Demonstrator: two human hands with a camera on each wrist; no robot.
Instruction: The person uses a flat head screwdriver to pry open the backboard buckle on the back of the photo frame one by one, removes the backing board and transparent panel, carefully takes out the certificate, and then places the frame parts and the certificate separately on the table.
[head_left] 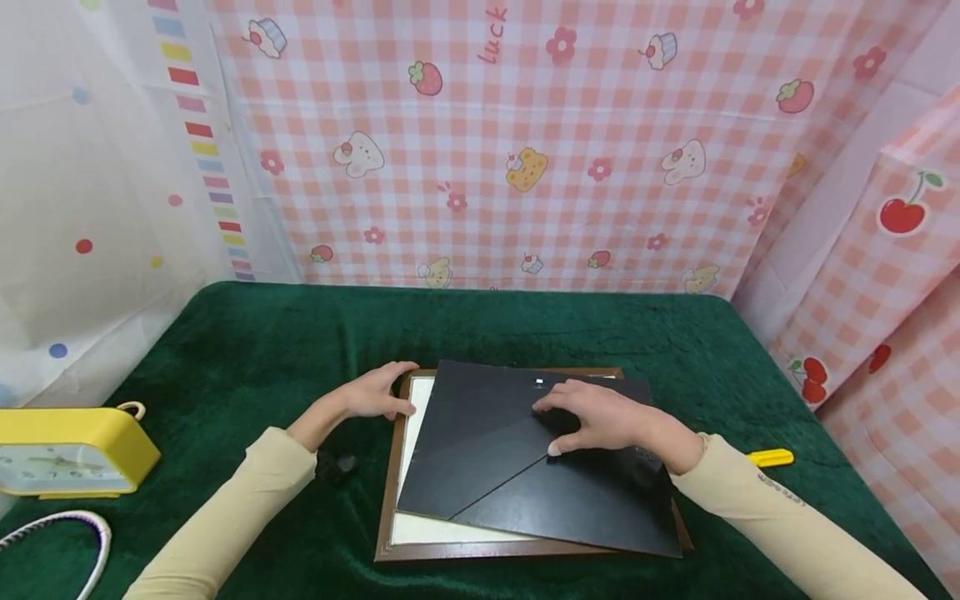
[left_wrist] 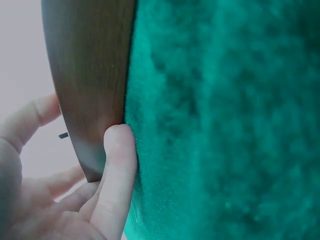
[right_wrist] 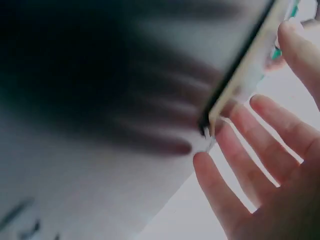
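Observation:
A picture frame [head_left: 389,500] with a brown wooden border lies on the green cloth, a white layer showing inside it. Its black backing board [head_left: 480,442] sits askew on top, overhanging the front right part. A diagonal line marks the board's stand flap [head_left: 570,500]. At the frame's upper left corner my left hand [head_left: 371,396] grips the border; the left wrist view has its fingers on both sides of the wood [left_wrist: 90,75]. Over the board is my right hand [head_left: 603,417], fingers spread, thumb tip at the flap's line. In the right wrist view its fingers [right_wrist: 265,150] look fairly straight beside the board's edge.
On the left stand a yellow clock [head_left: 82,450] and a white looped cord [head_left: 101,542]. A small black object [head_left: 336,465] lies beside the left forearm. To the right, a yellow-handled tool [head_left: 771,457] is partly hidden by the right sleeve. Patterned curtains [head_left: 487,167] hang behind the table.

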